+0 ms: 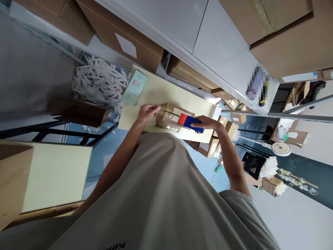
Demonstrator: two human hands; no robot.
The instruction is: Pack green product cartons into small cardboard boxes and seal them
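A small cardboard box (168, 119) lies on the pale yellow table in front of me, with shiny clear tape across its near side. My right hand (204, 123) is wrapped round a blue and red tape dispenser (191, 123), held over the right part of the box. By the box's left end is my left hand (148, 113), its thumb and fingers drawn together. What those fingertips pinch, if anything, is too small to make out. Left of that hand, a light green flat box (135, 86) lies at the table's far left corner.
The pale yellow table (153, 85) stands against a grey shelf (179, 27) holding large cartons. White paper strips (100, 80) are heaped on the left beside an open carton (80, 111). More boxes (208, 147) stand past the table's right end. A second table (57, 173) is at lower left.
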